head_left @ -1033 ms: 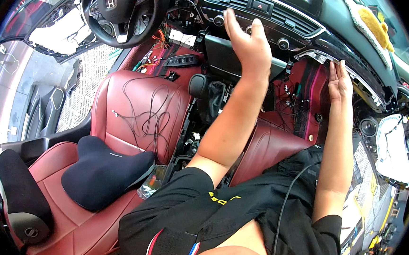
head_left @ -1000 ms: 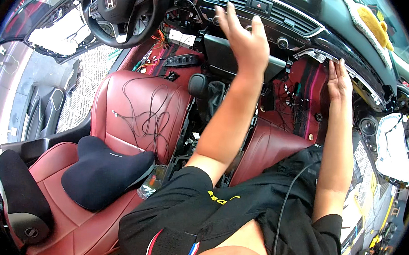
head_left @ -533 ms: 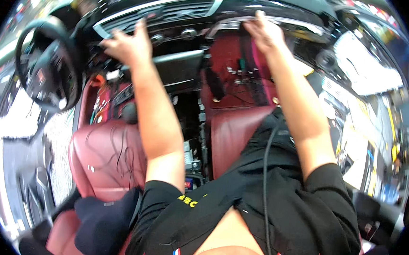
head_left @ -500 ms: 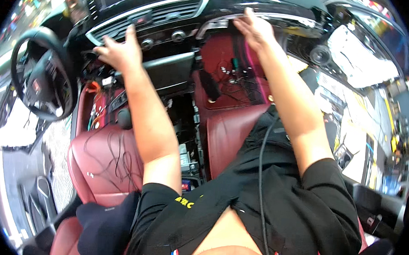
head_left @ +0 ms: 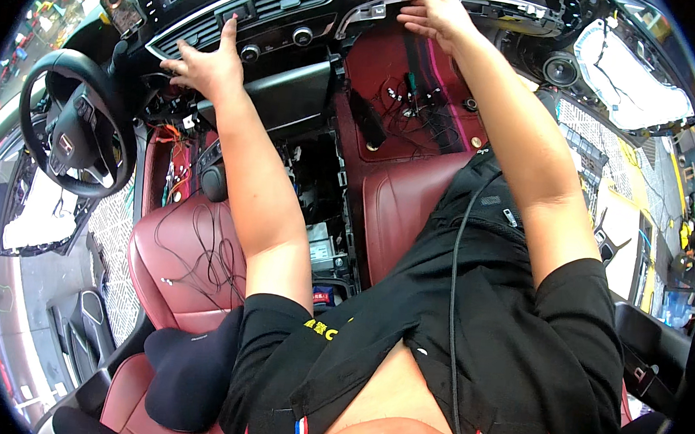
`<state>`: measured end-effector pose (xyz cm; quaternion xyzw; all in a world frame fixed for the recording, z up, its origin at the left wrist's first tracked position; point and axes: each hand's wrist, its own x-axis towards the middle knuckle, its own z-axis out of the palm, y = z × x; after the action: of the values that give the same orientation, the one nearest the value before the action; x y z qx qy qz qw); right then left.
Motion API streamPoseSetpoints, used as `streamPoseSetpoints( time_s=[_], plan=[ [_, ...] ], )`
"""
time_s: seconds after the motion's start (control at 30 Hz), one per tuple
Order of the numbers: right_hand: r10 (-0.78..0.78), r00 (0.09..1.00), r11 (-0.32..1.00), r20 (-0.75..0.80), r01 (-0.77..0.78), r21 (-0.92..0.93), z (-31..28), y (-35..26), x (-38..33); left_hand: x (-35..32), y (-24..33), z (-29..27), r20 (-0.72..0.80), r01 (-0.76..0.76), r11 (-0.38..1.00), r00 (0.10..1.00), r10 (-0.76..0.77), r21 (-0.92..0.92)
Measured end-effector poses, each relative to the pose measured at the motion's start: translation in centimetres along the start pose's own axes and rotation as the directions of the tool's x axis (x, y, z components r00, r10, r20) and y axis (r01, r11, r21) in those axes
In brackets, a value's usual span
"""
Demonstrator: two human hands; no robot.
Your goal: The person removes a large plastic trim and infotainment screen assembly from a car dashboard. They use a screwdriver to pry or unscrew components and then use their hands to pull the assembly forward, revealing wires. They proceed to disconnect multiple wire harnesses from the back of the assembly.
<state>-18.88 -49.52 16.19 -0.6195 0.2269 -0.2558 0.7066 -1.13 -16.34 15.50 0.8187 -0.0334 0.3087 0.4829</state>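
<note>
While I look down from the head cam, the dashboard arcs across 12 o'clock, w/ the dark red driver seat at 8 and the passenger seat near centre. Steering wheel sits at 9 o'clock. The black centre panel hangs just below the vents at 11. My left hand rests on its upper left corner, fingers spread and released, gripping nothing. My right hand lies flat at 12 o'clock, fingers open on the silver trim strip along the dash edge. Loose wires trail over the driver seat.
</note>
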Motion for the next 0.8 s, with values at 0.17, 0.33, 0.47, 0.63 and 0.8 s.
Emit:
streamPoseSetpoints(
  time_s=[0.17, 0.33, 0.47, 0.63, 0.8],
  plan=[
    [0.056, 0.998, 0.997, 0.025, -0.055, -0.047, 1.1, -0.5, -0.7, 0.5, -0.4, -0.9, -0.007, -0.014, 0.998, 1.0, 0.014, -0.058],
    [0.077, 0.997, 0.987, 0.025, -0.073, -0.14, -1.0, -1.2, -1.4, 0.0, -1.1, 0.7, -0.021, -0.045, 0.998, 0.999, 0.044, -0.052],
    [0.08, 0.994, 0.956, 0.07, -0.057, -0.288, -3.8, -3.1, -3.5, 0.0, -0.3, -0.7, -0.049, -0.045, 0.997, 0.998, 0.042, -0.06],
    [0.167, 0.986, 0.841, 0.03, -0.126, -0.526, -14.1, -6.3, -7.1, -0.7, 0.6, -0.9, -0.175, -0.172, 0.981, 0.967, 0.186, 0.093],
    [0.12, 0.984, 0.759, -0.129, -0.175, -0.627, -22.2, -9.3, -11.1, -1.3, 2.4, -1.9, -0.185, -0.317, 0.949, 0.932, 0.311, -0.002]
  ],
)
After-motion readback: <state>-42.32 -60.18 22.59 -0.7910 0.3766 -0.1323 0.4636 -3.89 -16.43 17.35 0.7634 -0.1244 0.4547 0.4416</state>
